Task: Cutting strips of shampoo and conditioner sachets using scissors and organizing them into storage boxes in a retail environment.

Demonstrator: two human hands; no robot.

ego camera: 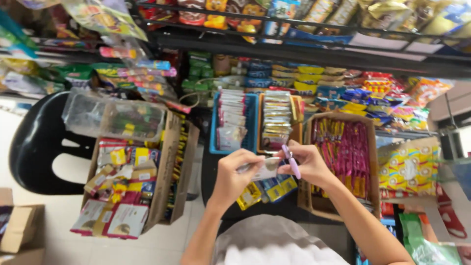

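My left hand [234, 177] pinches a small flat sachet packet [265, 169] held up in front of me. My right hand [306, 164] grips purple-handled scissors [291, 161], with the blades at the packet's right end. Under my hands dangles a strip of yellow and blue sachets [269, 189]. Just beyond stand a blue bin [251, 122] and an orange bin [297, 110], each filled with upright sachets.
A cardboard box of packets [164, 176] sits on a black plastic chair [37, 142] at left, with a clear plastic tub [86, 115] behind it. A box of pink and yellow sticks [314, 206] stands right. Snack shelves [314, 49] fill the background.
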